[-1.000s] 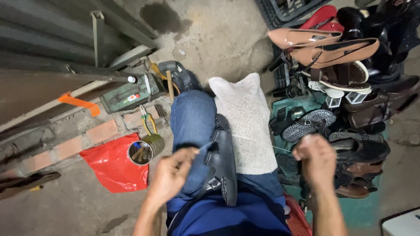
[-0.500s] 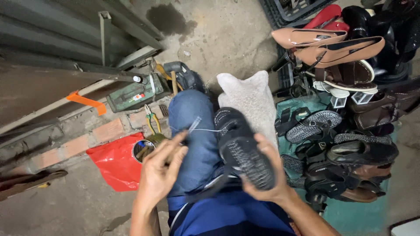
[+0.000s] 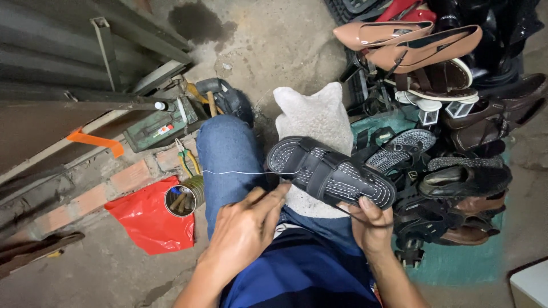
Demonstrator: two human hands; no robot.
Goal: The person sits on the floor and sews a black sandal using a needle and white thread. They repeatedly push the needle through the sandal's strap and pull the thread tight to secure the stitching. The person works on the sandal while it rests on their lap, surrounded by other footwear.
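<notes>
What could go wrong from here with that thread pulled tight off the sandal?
The white thread runs taut from the black sandal to the left hand; a hard tug might snap it or cut into the fingers. The right hand holds only the sandal's heel end, so it could twist or slip off the white cloth on the knee. The open tin of tools sits close by the left leg and may get knocked.

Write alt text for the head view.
The right hand holds a black sandal with white stitching over the lap, while the left hand pulls a white thread from it. A pile of shoes lies alongside.
</notes>
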